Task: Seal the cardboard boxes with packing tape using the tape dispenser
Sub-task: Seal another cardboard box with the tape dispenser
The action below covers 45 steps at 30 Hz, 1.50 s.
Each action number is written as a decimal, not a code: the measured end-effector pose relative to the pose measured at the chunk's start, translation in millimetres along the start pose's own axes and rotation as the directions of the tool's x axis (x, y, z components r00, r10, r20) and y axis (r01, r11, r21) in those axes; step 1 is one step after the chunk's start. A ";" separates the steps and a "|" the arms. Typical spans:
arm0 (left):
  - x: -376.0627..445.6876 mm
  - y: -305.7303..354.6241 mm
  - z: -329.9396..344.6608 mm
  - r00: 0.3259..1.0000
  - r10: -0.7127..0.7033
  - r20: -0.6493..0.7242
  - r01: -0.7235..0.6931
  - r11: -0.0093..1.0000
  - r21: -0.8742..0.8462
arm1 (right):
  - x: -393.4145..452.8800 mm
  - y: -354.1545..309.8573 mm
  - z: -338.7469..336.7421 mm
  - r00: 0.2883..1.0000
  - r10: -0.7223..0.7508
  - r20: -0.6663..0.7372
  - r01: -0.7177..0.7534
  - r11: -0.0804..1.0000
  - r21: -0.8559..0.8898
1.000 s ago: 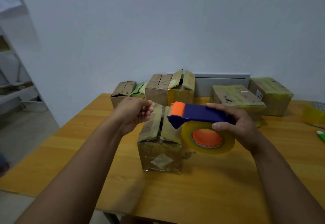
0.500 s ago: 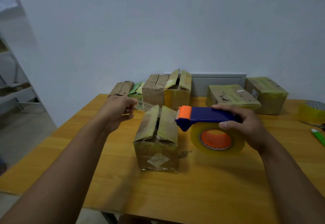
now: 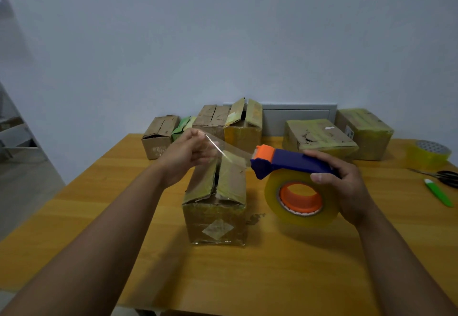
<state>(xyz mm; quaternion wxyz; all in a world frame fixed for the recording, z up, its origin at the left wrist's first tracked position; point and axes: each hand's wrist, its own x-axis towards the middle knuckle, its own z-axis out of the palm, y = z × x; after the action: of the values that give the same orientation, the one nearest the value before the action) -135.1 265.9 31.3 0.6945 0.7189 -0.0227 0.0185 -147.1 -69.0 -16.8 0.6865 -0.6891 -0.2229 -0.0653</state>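
Head view, seven boxes (image 3: 215, 199) (two taped), one dispenser (image 3: 292, 164)

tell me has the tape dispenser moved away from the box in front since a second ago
Yes. The tape dispenser has shifted right, off the front box, opening a gap.

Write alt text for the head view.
A left hand pinches clear tape pulled from a blue-and-orange tape dispenser gripped by the right hand, above an open-flapped cardboard box on a wooden table.
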 end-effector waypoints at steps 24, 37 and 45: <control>-32.2 -9.3 69.5 0.958 0.186 -0.218 -0.152 0.975 0.161 | 10.3 -12.1 -16.2 0.996 -0.011 -0.087 0.026 0.986 0.166; -28.0 -38.6 95.3 0.924 0.303 -0.232 -0.154 0.852 0.500 | 3.2 -15.3 -25.8 0.993 -0.032 -0.114 0.044 0.993 0.106; -30.4 -25.5 146.5 0.859 0.215 -0.464 -0.012 0.916 0.400 | 1.9 -33.3 -35.7 0.973 -0.071 -0.218 0.076 0.997 0.012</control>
<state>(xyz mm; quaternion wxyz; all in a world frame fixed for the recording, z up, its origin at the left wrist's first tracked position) -164.7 120.6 -0.9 0.5199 0.8084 0.1184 0.2494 -150.9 -104.7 16.2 0.7108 -0.6621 -0.1724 -0.1634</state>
